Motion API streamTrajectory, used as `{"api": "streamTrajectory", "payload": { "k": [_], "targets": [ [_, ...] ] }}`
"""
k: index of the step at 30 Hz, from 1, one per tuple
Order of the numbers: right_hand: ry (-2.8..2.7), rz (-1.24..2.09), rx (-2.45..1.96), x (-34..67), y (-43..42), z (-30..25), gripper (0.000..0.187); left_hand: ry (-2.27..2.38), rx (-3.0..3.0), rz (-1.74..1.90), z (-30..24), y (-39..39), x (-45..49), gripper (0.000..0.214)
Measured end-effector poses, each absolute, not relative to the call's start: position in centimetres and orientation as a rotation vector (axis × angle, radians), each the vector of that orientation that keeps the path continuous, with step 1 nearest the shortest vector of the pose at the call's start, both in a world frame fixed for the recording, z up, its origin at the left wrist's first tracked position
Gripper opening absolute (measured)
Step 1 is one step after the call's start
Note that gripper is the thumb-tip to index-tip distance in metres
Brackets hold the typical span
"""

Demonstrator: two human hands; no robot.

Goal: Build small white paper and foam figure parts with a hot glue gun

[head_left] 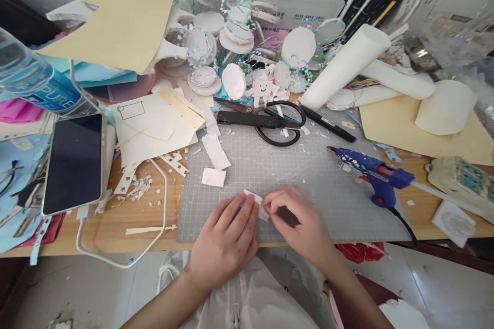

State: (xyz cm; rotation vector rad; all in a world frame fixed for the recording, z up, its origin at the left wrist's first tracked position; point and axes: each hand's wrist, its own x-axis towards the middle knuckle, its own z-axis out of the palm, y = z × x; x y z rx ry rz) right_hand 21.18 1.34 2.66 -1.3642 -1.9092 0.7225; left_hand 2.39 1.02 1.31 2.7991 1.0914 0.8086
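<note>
My left hand (pixel 227 236) and my right hand (pixel 297 221) meet at the near edge of a grey cutting mat (pixel 278 175). Both pinch a small white paper piece (pixel 257 203) between their fingertips, just above the mat. Another small white paper square (pixel 213 177) lies on the mat to the left of my hands. A longer white strip (pixel 215 151) lies behind it. Black scissors (pixel 262 121) rest shut at the mat's far edge. A blue glue gun (pixel 372 169) lies on the mat's right side, nozzle pointing left.
A phone (pixel 73 164) on a white cable lies at the left, a water bottle (pixel 34 82) behind it. Cream paper sheets (pixel 154 123), white foam discs (pixel 235 36), rolled white sheets (pixel 347 64), markers (pixel 370 2) and a black pen (pixel 328 124) crowd the back. Paper scraps litter the wooden table (pixel 116 221).
</note>
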Motion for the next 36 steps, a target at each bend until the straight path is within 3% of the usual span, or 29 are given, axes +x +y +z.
{"api": "streamTrajectory", "payload": {
  "k": [8, 13, 21, 30, 36],
  "targets": [
    [-2.067, 0.523, -1.234, 21.6, 0.7, 2.7, 0.024, 1.1, 2.803, 0.813, 1.2, 1.0, 2.4, 0.038],
    [-2.018, 0.433, -1.368, 22.0, 0.0, 2.4, 0.027, 1.098, 2.794, 0.811, 1.3, 1.0, 2.4, 0.038],
    [-2.062, 0.45, -1.514, 20.9, 0.4, 2.4, 0.01, 1.082, 2.783, 0.84, 1.2, 1.0, 2.4, 0.038],
    [-1.79, 0.694, -1.52, 20.6, 0.3, 3.0, 0.007, 1.159, 2.402, 0.743, 1.9, 1.2, 2.1, 0.033],
    [-1.443, 1.047, -1.382, 20.8, 0.9, 4.4, 0.011, 1.11, 1.895, 0.924, 3.2, 1.9, 2.1, 0.018]
  ]
}}
